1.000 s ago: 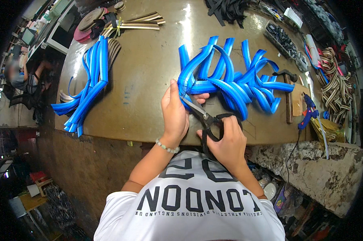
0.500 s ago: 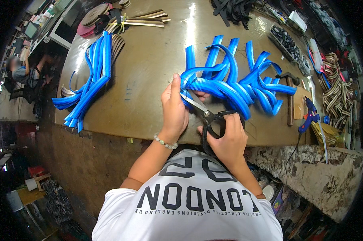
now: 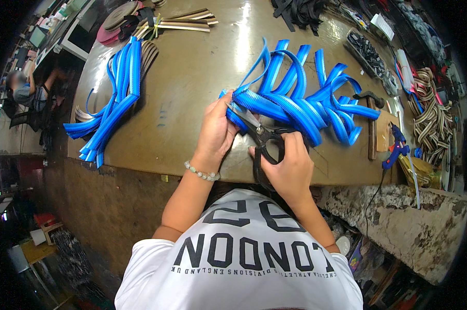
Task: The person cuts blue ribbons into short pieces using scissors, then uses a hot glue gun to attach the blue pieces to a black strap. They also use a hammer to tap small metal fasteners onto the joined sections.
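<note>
My left hand [image 3: 216,130] pinches the near end of a blue ribbed strap [image 3: 267,106] that runs out of a tangled pile of blue straps [image 3: 316,98] on the brown worktable [image 3: 192,77]. Black scissors [image 3: 262,137] sit in my right hand [image 3: 290,165], fingers through the handles, and the open blades point up-left at the strap end next to my left fingers. A pale bead bracelet circles my left wrist.
A second bundle of blue straps [image 3: 112,106] lies at the table's left side. Striped brown straps [image 3: 176,20] and black pieces [image 3: 300,8] rest at the far edge. A hammer [image 3: 371,121], a blue glue gun [image 3: 396,147] and striped webbing [image 3: 434,113] lie to the right. A seated person [image 3: 24,93] is far left.
The scissors have swung from beside the pile up to the strap end, and my left hand has drawn that strap end closer to the blades.
</note>
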